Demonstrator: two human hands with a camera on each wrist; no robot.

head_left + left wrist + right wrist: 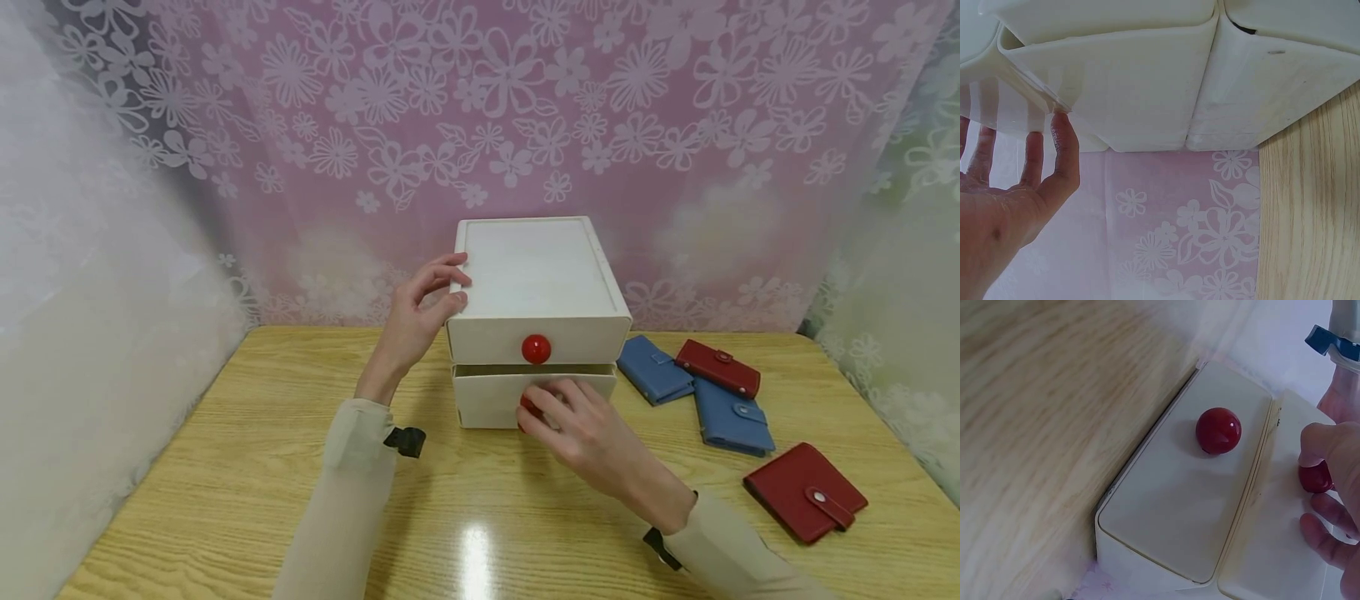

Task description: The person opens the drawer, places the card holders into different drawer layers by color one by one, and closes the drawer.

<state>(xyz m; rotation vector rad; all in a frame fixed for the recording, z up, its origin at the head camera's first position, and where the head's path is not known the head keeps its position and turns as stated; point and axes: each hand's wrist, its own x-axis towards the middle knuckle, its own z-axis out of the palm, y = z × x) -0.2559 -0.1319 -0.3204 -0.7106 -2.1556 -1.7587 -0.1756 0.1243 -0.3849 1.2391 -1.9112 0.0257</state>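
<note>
A white two-drawer box stands at the back middle of the wooden table. Each drawer front has a round red knob. The upper knob is free. My right hand pinches the lower knob, and its fingers hide most of it. The right wrist view shows the upper knob bare and the lower knob under my fingers. A thin dark gap shows above the lower drawer front. My left hand rests against the box's top left edge, and its straight fingers touch the box.
To the right of the box lie several snap wallets: a blue one, a red one, another blue one and a larger red one nearer the front. A flowered curtain hangs close behind and beside the table.
</note>
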